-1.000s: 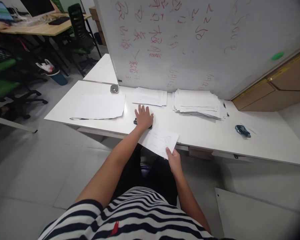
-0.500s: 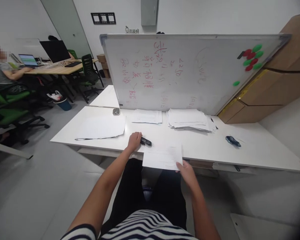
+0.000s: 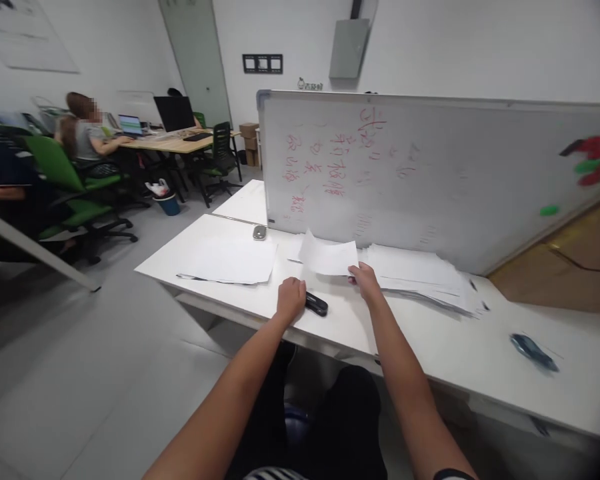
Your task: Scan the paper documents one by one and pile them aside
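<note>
My right hand (image 3: 364, 280) grips a few white sheets of paper (image 3: 329, 257) by their right edge and holds them up above the white table (image 3: 420, 340), in front of the whiteboard (image 3: 430, 173). My left hand (image 3: 291, 298) rests closed on the left end of a black stapler (image 3: 317, 305) that lies on the table. A thick stack of paper (image 3: 420, 275) lies just right of my right hand. A thin stack of sheets (image 3: 233, 262) lies to the left.
A small grey round object (image 3: 259, 232) sits by the whiteboard's left foot. A dark blue object (image 3: 533, 351) lies at the table's right. A person sits at a wooden desk (image 3: 175, 141) with laptops at the far left, among green chairs (image 3: 63, 177).
My right hand has lifted the sheets from the table's near edge up and away toward the whiteboard. My left hand stayed on the stapler. The view has tilted up and turned left.
</note>
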### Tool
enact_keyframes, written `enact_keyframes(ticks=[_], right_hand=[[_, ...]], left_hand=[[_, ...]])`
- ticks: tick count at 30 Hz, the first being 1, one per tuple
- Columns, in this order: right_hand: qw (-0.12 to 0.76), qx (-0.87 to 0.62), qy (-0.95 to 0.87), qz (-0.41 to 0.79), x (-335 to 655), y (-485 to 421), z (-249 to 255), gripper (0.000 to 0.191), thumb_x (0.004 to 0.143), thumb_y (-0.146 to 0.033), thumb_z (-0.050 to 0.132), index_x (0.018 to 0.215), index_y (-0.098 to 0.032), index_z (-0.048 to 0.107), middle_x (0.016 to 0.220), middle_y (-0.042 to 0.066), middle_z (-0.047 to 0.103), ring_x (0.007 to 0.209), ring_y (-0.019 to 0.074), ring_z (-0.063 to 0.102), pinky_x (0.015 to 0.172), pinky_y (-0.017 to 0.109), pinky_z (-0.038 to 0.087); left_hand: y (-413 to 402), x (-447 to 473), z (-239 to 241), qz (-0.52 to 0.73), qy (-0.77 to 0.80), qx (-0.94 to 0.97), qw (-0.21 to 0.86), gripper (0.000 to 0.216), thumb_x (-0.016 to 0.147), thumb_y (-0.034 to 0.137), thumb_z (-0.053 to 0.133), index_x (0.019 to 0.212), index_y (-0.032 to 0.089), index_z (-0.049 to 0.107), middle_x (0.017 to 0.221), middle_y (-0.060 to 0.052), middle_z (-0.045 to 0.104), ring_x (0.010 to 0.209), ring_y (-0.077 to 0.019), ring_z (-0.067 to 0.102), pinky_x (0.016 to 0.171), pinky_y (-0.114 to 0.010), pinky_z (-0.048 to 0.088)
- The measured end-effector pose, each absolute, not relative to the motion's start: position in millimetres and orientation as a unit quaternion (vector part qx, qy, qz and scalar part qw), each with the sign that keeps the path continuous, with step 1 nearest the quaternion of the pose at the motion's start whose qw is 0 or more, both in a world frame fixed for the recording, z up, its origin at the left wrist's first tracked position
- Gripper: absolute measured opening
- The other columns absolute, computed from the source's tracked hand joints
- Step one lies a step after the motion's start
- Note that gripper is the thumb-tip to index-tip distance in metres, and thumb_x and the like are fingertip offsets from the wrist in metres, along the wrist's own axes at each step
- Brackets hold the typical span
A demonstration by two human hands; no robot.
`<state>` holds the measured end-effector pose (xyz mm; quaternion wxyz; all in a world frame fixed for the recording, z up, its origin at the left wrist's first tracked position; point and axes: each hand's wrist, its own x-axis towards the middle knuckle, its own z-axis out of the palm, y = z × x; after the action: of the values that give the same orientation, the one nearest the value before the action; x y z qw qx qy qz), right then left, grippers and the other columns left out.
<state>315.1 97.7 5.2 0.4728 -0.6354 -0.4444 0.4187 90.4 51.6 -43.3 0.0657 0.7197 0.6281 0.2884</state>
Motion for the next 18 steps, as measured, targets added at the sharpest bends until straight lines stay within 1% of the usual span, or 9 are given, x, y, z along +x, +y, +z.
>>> enact_keyframes(ticks=[2,4,6,7,8,10,13,16,18], right_hand=[[0.457,-0.653,-0.454,0.399,292.7,132.6,-8.4,0.032,0.067,-0.024,0.054,0.096,-0.012,0.060,0.073,0.004,0.064,0.048,0.0122,0.052,0.050,0.026,0.042],[0.452,-0.673,-0.452,0.372,280.3,154.0,-19.1,0.048,0.069,-0.023,0.054,0.115,-0.011,0.054,0.083,0.008,0.067,0.057,0.0164,0.058,0.059,0.030,0.046],[0.451,-0.702,-0.463,0.300,278.2,162.1,-25.7,0.060,0.073,-0.025,0.052,0.131,-0.010,0.043,0.101,0.015,0.065,0.076,0.0224,0.063,0.073,0.035,0.048],[0.449,-0.714,-0.479,0.242,280.7,161.6,-27.4,0.062,0.076,-0.026,0.051,0.135,-0.010,0.039,0.113,0.018,0.062,0.089,0.0253,0.062,0.080,0.037,0.047],[0.443,-0.722,-0.503,0.173,285.5,158.6,-28.4,0.060,0.079,-0.027,0.048,0.136,-0.011,0.038,0.124,0.021,0.055,0.101,0.0275,0.059,0.086,0.039,0.046],[0.420,-0.719,-0.553,0.038,301.1,147.5,-29.3,0.051,0.085,-0.028,0.042,0.134,-0.013,0.043,0.139,0.020,0.043,0.117,0.0290,0.050,0.095,0.042,0.041],[0.373,-0.719,-0.578,-0.098,337.0,124.4,-34.2,0.041,0.091,-0.024,0.033,0.125,-0.015,0.053,0.140,0.016,0.043,0.127,0.0269,0.041,0.105,0.046,0.030],[0.325,-0.757,-0.544,-0.158,375.8,102.3,-47.4,0.042,0.091,-0.028,0.035,0.127,-0.014,0.051,0.142,0.017,0.042,0.136,0.0285,0.029,0.110,0.055,0.015],[0.295,-0.790,-0.516,-0.149,394.8,93.2,-58.7,0.048,0.090,-0.036,0.039,0.132,-0.013,0.046,0.145,0.019,0.038,0.138,0.0313,0.023,0.109,0.061,0.009]], left_hand=[[51.1,91.6,-42.3,0.294,0.638,0.709,0.058,0.038,0.097,0.031,0.027,0.084,0.019,0.060,0.093,-0.011,0.061,0.093,-0.0236,0.055,0.081,-0.038,0.040],[51.5,91.7,-42.3,0.290,0.642,0.707,0.052,0.038,0.097,0.030,0.026,0.085,0.019,0.060,0.094,-0.010,0.061,0.093,-0.0228,0.055,0.081,-0.038,0.040],[52.0,90.9,-42.9,0.284,0.643,0.709,0.048,0.038,0.097,0.030,0.025,0.086,0.020,0.059,0.095,-0.009,0.062,0.093,-0.0222,0.055,0.081,-0.037,0.040],[52.2,90.2,-43.1,0.282,0.644,0.709,0.047,0.038,0.097,0.030,0.024,0.086,0.020,0.059,0.096,-0.009,0.062,0.094,-0.0222,0.055,0.081,-0.037,0.040],[52.6,89.5,-43.0,0.281,0.646,0.709,0.046,0.038,0.097,0.031,0.024,0.086,0.020,0.058,0.098,-0.009,0.062,0.094,-0.0223,0.055,0.081,-0.037,0.040],[54.3,88.4,-42.0,0.279,0.648,0.707,0.045,0.038,0.097,0.032,0.023,0.087,0.019,0.058,0.099,-0.009,0.062,0.096,-0.0229,0.055,0.081,-0.037,0.040],[58.0,88.6,-39.4,0.272,0.645,0.713,0.049,0.038,0.097,0.032,0.023,0.088,0.018,0.057,0.097,-0.010,0.062,0.096,-0.0237,0.055,0.082,-0.038,0.040],[59.1,89.3,-37.2,0.268,0.639,0.718,0.064,0.037,0.097,0.032,0.024,0.086,0.019,0.057,0.095,-0.010,0.062,0.095,-0.0242,0.055,0.082,-0.038,0.040],[58.3,89.3,-36.1,0.269,0.637,0.719,0.073,0.037,0.096,0.032,0.024,0.083,0.020,0.057,0.096,-0.010,0.062,0.096,-0.0244,0.055,0.081,-0.038,0.040]])
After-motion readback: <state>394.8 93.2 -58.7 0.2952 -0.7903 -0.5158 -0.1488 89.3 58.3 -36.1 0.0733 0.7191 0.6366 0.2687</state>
